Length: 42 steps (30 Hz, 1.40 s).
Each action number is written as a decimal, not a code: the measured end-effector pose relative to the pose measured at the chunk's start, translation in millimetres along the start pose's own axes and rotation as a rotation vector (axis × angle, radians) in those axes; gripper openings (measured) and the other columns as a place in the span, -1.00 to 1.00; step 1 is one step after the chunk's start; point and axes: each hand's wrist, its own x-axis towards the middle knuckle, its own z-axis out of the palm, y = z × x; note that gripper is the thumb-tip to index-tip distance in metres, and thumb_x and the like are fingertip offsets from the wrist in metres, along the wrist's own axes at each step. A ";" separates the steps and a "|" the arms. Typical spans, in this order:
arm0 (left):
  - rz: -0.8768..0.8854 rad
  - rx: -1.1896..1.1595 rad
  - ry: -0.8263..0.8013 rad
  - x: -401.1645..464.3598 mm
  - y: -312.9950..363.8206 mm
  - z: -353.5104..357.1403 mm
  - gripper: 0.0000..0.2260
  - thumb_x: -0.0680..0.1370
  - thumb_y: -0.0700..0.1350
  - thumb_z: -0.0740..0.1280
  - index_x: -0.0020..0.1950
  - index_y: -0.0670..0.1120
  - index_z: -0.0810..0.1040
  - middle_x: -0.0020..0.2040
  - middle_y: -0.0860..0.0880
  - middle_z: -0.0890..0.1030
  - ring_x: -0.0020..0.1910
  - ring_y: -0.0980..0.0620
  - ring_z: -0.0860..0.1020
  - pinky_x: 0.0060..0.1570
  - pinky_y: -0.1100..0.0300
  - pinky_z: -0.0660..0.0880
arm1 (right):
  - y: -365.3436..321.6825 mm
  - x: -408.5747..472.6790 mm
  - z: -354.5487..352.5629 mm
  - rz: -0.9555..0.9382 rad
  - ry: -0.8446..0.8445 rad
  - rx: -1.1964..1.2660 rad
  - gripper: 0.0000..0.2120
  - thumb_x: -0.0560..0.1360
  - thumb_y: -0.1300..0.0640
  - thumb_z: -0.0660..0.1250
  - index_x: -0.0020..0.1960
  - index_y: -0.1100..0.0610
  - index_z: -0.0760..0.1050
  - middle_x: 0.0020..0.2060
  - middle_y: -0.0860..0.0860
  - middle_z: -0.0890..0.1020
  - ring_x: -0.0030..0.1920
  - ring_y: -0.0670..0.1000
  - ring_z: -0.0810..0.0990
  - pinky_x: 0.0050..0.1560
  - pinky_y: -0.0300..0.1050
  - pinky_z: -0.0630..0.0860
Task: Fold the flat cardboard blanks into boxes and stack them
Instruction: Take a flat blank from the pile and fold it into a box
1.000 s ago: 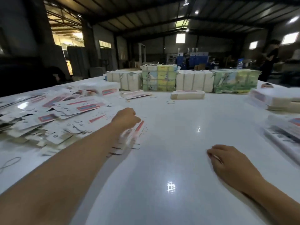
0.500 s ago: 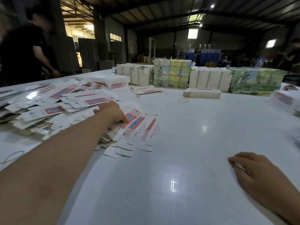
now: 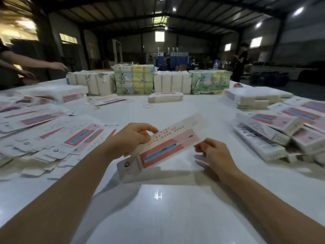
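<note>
- My left hand (image 3: 133,138) pinches the near-left edge of a flat, glossy white cardboard blank with a pink-and-blue printed panel (image 3: 165,143), held tilted above the smooth white table (image 3: 158,217).
- My right hand (image 3: 213,154) grips the blank's right edge with curled fingers.
- Left of the blank sprawls a loose heap of matching blanks (image 3: 52,131); right of it lie folded boxes (image 3: 281,131).
- Beyond, a dim metal-roofed hall.

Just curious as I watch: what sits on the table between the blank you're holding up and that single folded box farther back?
In the head view, mostly bare white table lies between the held blank and the folded box; only a rubber band lies near the box.
</note>
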 end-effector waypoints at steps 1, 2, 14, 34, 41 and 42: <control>0.012 0.005 -0.009 -1.9 -0.9 11.8 -0.73 0.60 -0.18 0.23 -0.09 0.17 0.61 -0.17 0.11 0.66 -0.29 0.13 0.65 -0.43 0.28 0.52 | -5.0 -0.6 -6.8 0.094 0.039 0.214 -0.74 0.62 0.14 0.14 -0.13 0.14 0.55 -0.20 0.14 0.66 -0.32 0.03 0.64 -0.33 -0.13 0.60; 0.026 0.018 -0.014 -3.9 -3.5 21.6 -0.72 0.60 -0.17 0.22 -0.10 0.19 0.60 -0.15 0.15 0.64 -0.28 0.14 0.64 -0.44 0.31 0.50 | -8.8 -1.3 -13.2 0.173 0.032 0.354 -0.68 0.63 0.03 0.13 -0.15 0.15 0.54 -0.29 0.14 0.66 -0.38 0.06 0.64 -0.46 -0.14 0.58; 0.325 0.269 0.190 -22.8 -21.3 48.2 -0.83 0.60 0.01 0.18 0.08 0.19 0.53 -0.04 0.18 0.57 -0.24 0.15 0.57 -0.34 0.43 0.46 | -6.6 -8.1 -27.3 0.042 -0.406 0.369 -0.82 0.56 0.20 0.20 0.02 0.30 0.50 -0.20 0.17 0.69 -0.30 0.09 0.67 -0.46 -0.15 0.57; 0.780 0.892 0.357 -49.6 9.4 67.2 -0.23 0.22 0.20 0.55 0.24 -0.27 0.51 -0.04 -0.17 0.64 -0.25 -0.14 0.58 -0.38 0.06 0.55 | -5.2 -13.6 -29.1 -0.119 -0.475 0.153 -0.76 0.37 0.29 0.38 0.01 0.10 0.58 -0.15 0.10 0.70 -0.23 0.11 0.68 -0.46 -0.16 0.56; 0.728 0.904 0.363 -47.7 11.8 69.3 -0.44 0.26 0.11 0.57 0.11 -0.19 0.58 -0.15 -0.13 0.67 -0.38 -0.16 0.58 -0.45 0.09 0.51 | -4.6 -12.0 -29.2 -0.239 -0.335 -0.060 -0.75 0.48 0.44 0.27 -0.06 0.13 0.58 -0.41 0.09 0.66 -0.54 0.02 0.58 -0.48 -0.19 0.53; 0.708 0.905 0.349 -47.1 11.2 70.0 -0.41 0.28 0.14 0.55 0.17 -0.17 0.55 -0.09 -0.12 0.66 -0.31 -0.15 0.59 -0.40 0.08 0.51 | -4.9 -12.1 -29.0 -0.228 -0.337 -0.058 -0.77 0.48 0.43 0.28 -0.07 0.14 0.58 -0.40 0.08 0.66 -0.53 0.03 0.58 -0.47 -0.18 0.54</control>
